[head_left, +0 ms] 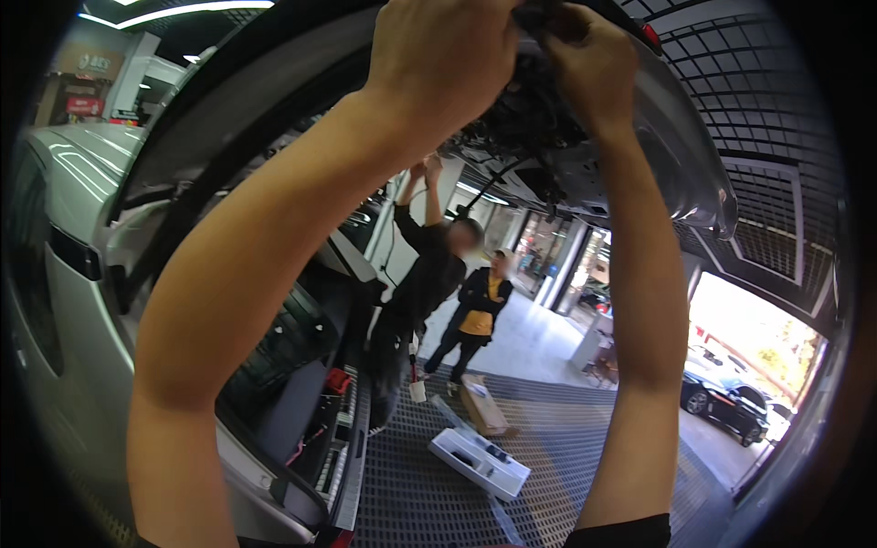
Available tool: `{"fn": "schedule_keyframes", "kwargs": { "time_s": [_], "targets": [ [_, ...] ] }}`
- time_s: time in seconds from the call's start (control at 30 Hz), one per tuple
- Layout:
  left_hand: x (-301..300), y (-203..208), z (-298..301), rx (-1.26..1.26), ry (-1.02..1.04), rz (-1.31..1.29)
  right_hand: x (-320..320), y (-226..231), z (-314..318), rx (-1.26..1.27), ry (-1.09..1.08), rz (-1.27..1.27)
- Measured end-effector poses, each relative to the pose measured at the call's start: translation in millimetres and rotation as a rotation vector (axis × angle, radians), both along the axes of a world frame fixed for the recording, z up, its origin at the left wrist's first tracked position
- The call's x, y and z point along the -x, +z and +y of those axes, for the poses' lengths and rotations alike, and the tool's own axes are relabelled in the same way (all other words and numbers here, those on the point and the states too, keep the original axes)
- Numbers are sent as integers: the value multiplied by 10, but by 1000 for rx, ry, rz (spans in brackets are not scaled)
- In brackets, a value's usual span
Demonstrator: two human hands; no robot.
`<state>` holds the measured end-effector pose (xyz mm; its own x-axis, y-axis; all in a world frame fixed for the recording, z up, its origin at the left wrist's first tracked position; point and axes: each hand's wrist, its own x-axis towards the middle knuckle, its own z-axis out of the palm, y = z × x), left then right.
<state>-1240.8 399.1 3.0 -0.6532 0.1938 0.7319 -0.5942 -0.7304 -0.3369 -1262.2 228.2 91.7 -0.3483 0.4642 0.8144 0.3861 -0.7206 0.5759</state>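
Both my arms reach up to the underside of a raised car tailgate [676,137]. My left hand [448,46] is closed at the top edge, its back toward me and its fingertips hidden. Beside it, my right hand [594,68] is bent with thumb and fingers pinched together. Between the two hands is a small dark piece [537,16], too dark and cut off to name. Just below them, the tailgate's inner side [539,100] shows bare, with dark parts and wiring exposed.
Below left is the open boot [283,338] of the silver car, with a red item [339,380] at its edge. A white tray [480,464] and a cardboard box [484,406] lie on the grated floor. One person [425,274] reaches up to the tailgate; another person [477,306] stands behind.
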Motion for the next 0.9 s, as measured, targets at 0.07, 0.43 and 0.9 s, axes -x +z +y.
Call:
{"fn": "schedule_keyframes", "kwargs": {
  "time_s": [0.07, 0.43, 0.9],
  "targets": [
    [54, 113, 62, -27, 230, 86, -107, -58, -36, -130, 83, 56],
    [516, 849, 29, -49, 773, 102, -636, -296, 157, -561, 894, 666],
    [649, 1174, 65, -480, 655, 604, -548, -311, -123, -503, 912, 846]
  ]
}}
